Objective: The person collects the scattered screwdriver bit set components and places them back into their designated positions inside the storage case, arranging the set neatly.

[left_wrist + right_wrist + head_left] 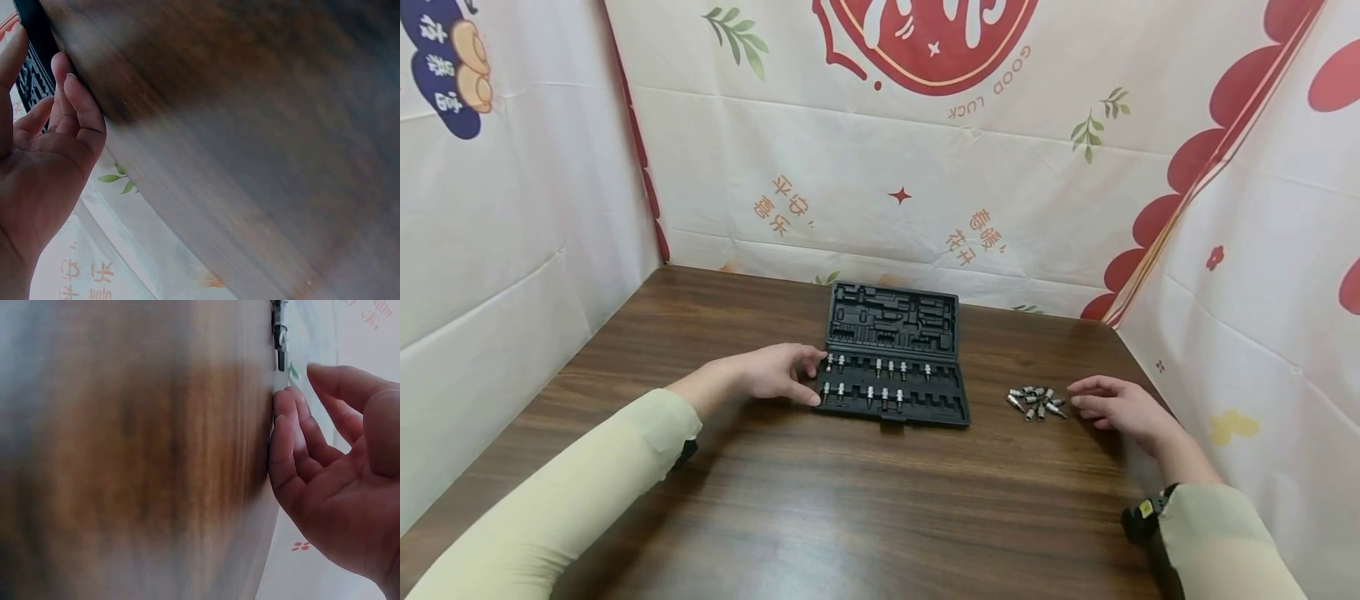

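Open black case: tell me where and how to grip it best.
Probably by the short side walls of its base, left hand from the left, right hand from the right. Keep it level: the lid is hinged open at the far edge and bits sit in the base.

Left wrist view: edges crop my left hand (50,169) and the black case (37,37); right wrist view: the tabletop (137,456) is blurred.

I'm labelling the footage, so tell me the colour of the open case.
The case is black; it shows best in the head view.
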Available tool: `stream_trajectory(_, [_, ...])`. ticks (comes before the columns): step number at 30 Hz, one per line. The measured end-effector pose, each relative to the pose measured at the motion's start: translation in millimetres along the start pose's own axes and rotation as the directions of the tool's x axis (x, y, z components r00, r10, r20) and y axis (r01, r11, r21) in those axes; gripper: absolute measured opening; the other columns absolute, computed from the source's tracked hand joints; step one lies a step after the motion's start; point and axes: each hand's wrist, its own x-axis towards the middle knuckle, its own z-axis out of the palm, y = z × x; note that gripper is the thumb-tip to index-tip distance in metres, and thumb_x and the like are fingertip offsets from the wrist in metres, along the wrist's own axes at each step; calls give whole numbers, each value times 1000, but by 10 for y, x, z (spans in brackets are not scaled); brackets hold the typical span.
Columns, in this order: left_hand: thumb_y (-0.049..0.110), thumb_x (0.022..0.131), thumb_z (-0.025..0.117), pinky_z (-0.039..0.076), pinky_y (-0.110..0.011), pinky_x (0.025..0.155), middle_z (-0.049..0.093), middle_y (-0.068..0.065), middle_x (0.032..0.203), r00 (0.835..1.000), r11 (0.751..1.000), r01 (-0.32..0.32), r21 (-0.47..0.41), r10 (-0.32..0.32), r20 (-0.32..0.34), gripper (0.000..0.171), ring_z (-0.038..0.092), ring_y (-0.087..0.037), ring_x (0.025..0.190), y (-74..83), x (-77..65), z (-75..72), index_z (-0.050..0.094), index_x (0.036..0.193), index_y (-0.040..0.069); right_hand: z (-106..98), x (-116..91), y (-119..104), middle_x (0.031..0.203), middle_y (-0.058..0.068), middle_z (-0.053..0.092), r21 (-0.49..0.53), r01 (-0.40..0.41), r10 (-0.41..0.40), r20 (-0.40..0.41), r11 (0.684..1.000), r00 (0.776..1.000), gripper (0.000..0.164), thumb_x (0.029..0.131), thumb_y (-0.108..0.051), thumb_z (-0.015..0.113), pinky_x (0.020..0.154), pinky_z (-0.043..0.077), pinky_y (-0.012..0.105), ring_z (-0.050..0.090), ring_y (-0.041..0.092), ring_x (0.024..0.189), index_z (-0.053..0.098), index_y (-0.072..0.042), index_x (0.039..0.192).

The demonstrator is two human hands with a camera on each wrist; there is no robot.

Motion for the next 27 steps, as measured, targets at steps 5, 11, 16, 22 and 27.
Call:
stream_trajectory(5, [32, 97, 86, 51, -42, 103, 69, -14, 134, 1000, 1000, -1, -11, 1, 1, 86, 63, -25, 121, -10, -2, 0, 44, 164, -4, -31, 46, 3, 130, 11, 75, -20, -11, 12, 55, 1000, 998, 47, 109, -29, 70, 83, 58, 34, 68, 10, 104, 62, 0, 146])
stream_trajectory(11, [33, 97, 86, 50, -43, 105, 69, -12, 134, 1000, 1000, -1, -8, 1, 0, 85, 63, -25, 121, -4, -7, -1, 45, 163, -3, -29, 94, -42, 119, 3, 77, -57, -26, 31, 89, 998, 996, 46, 107, -32, 73, 77, 52, 33, 62, 13, 96, 68, -4, 142])
stream_trajectory(16, [32, 98, 86, 50, -45, 105, 69, -12, 134, 1000, 1000, -1, -7, 1, 1, 85, 62, -26, 123, 6, -15, -5, 45, 163, -4, -14, 123, -77, 109, -3, 77, -79, -35, 42, 96, 996, 994, 44, 106, -34, 75, 74, 48, 33, 60, 13, 92, 71, -5, 139])
stream_trajectory(22, [33, 98, 86, 51, -45, 105, 68, -13, 135, 1000, 1000, 3, -10, -3, 3, 86, 63, -26, 123, 7, -19, -7, 44, 164, -3, 8, 128, -108, 106, -4, 76, -110, -31, 41, 86, 993, 995, 43, 104, -37, 77, 74, 47, 33, 58, 14, 92, 74, -7, 135])
stream_trajectory(27, [32, 98, 86, 52, -38, 98, 67, -14, 134, 1000, 1000, -4, -28, 4, 8, 87, 64, -23, 114, -1, -19, -2, 43, 164, -4, 23, 143, -106, 105, -4, 76, -120, -35, 45, 81, 992, 996, 43, 103, -36, 78, 73, 47, 33, 58, 14, 91, 75, -6, 133])
